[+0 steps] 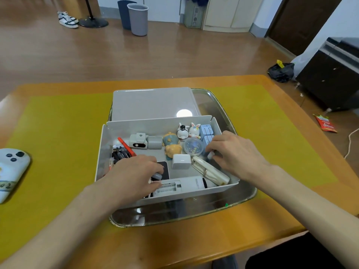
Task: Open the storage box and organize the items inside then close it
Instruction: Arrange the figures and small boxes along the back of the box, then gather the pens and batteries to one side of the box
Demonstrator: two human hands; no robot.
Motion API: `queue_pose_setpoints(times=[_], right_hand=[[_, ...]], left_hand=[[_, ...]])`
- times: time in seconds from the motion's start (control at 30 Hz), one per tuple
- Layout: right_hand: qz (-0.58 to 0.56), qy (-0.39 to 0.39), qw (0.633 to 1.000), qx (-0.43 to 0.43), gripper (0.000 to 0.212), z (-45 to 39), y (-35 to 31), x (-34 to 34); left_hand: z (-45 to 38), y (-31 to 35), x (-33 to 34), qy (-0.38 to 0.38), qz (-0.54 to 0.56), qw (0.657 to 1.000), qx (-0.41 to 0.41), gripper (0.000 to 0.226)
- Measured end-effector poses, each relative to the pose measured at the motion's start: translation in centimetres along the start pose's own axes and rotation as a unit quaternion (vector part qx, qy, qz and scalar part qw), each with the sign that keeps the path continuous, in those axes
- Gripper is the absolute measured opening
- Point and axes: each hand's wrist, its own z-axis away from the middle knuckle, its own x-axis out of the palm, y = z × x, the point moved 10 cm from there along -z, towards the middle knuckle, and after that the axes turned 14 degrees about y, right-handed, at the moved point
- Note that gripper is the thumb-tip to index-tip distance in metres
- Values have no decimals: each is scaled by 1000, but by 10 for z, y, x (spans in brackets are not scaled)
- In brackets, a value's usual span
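The open white storage box (136, 124) sits on a clear tray (223, 105) mid-table, its lid (151, 102) lying flat behind it. Inside are pens (120, 154), an orange marker (126, 146), small toy figures (188, 131), a clear ball (193, 146), a white cube (181, 161), a cream stapler (210, 170) and a long white tube (184, 185). My left hand (134, 171) reaches into the box's front left and pinches a small grey piece (157, 176) over a black card (163, 168). My right hand (235, 152) pinches a small white object (210, 155) at the box's right side.
A white game controller (11, 169) lies at the table's left edge on the yellow-green mat (58, 142). On the floor beyond stand two bins (136, 18), shoes (68, 19), a black bag (280, 71) and a dark cabinet (334, 74).
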Motion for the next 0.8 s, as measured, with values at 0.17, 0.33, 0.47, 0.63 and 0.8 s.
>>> queue_pose_setpoints(times=[0.17, 0.33, 0.47, 0.63, 0.8], right_hand=[[-108, 26, 994, 19, 9, -4, -19, -21], [-125, -202, 969, -62, 38, -1, -66, 35], [-90, -220, 964, -118, 28, 2, -77, 54], [-30, -213, 966, -144, 22, -1, -66, 45], [3, -232, 970, -77, 44, -2, -27, 24]], left_hand=[[1, -7, -8, -21, -9, 1000, -5, 40], [7, -21, -11, -51, -11, 999, -16, 48], [10, -27, -3, -87, -7, 996, -18, 57], [10, -31, 2, -79, 0, 997, -21, 58], [12, -34, 6, -72, 2, 997, -20, 46]])
